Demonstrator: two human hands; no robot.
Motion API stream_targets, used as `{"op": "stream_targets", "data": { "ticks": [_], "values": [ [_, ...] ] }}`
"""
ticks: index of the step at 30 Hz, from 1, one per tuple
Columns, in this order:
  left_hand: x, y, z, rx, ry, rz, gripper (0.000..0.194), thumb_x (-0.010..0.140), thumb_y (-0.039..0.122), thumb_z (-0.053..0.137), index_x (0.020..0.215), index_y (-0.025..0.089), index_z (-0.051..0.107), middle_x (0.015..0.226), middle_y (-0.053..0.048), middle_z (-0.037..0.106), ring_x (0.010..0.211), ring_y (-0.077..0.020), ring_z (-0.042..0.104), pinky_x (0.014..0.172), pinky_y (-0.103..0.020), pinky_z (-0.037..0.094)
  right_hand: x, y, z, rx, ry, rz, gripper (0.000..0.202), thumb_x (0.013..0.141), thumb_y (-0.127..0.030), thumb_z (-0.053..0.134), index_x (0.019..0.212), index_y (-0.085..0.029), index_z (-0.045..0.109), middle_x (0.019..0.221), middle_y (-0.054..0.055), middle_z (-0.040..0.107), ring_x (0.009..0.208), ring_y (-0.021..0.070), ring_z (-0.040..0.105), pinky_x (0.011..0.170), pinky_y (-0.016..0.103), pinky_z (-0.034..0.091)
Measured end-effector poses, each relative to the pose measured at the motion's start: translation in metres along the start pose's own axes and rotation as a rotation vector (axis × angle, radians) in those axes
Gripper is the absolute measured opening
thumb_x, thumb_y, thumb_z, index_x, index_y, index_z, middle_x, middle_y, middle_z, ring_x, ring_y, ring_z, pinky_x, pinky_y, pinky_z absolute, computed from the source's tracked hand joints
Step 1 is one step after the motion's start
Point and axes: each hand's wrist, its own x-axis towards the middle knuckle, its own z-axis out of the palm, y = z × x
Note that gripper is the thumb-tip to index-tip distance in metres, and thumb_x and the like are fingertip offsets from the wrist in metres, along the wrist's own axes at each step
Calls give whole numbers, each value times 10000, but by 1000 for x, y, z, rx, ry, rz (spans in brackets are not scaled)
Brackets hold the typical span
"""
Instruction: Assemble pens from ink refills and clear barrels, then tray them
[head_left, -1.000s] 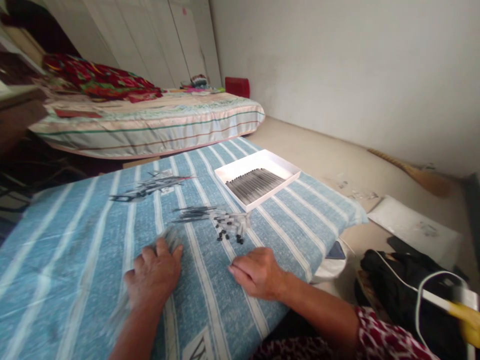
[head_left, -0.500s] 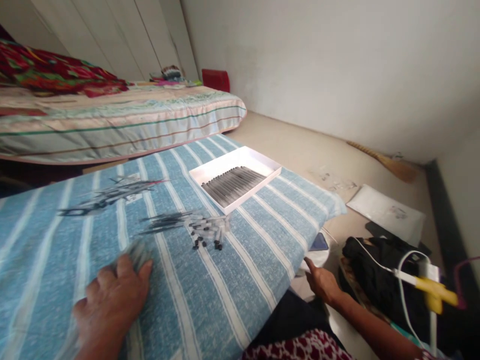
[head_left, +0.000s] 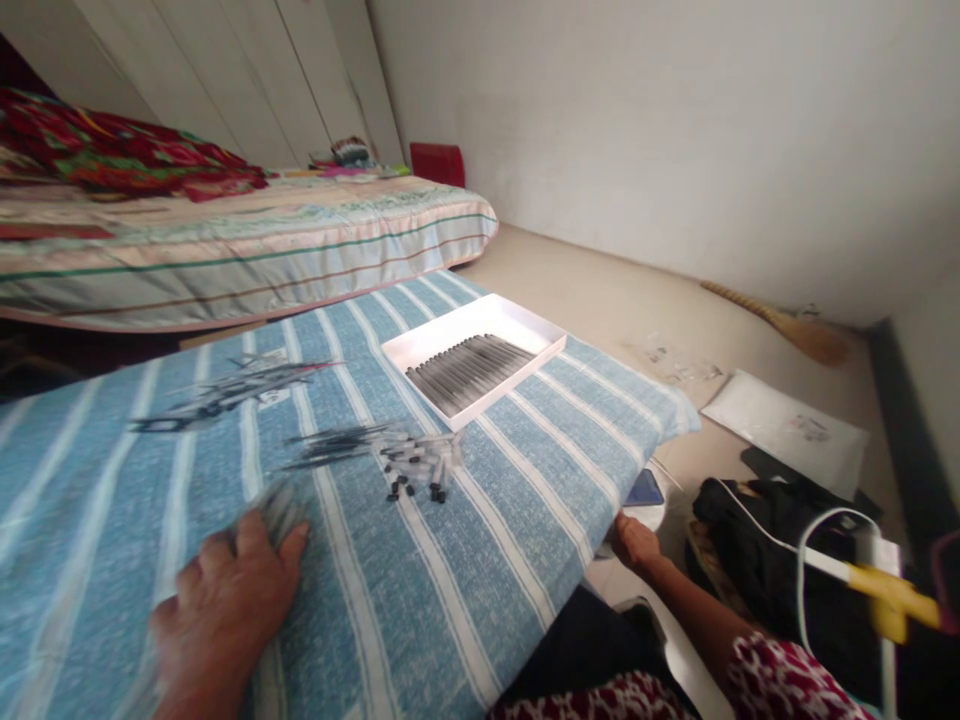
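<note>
Now, at the surface's eight o'clock, translucent pieces are partly covered by the left hand, fingers loosely spread, seemingly keeping them gathered; at four, the right hand is held edgeside, grip untellable. At one, dark rods are ranked inside a white tray, presumably for tidiness.

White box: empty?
No, dark slender sticks lie side by side in a row inside the white box.
</note>
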Motion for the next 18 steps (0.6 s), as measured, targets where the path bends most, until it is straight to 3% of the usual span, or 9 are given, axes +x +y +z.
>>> {"op": "stream_targets", "data": {
  "ticks": [11, 18],
  "values": [
    [0, -2, 0, -4, 4, 26, 670, 860, 551, 90, 1304, 123, 352, 1181, -197, 486, 1074, -383, 471, 834, -504, 396, 14, 8, 15, -46, -55, -8, 388, 743, -137, 460, 1113, -65, 552, 923, 179, 654, 873, 259, 611, 734, 319, 419],
    [3, -1, 1, -13, -7, 17, 682, 850, 571, 83, 1303, 134, 344, 1162, -189, 484, 1069, -378, 474, 838, -506, 393, 9, 9, 23, -37, -45, 41, 466, 782, -115, 400, 1236, -32, 466, 926, 194, 656, 887, 264, 619, 759, 323, 411]
  ]
}}
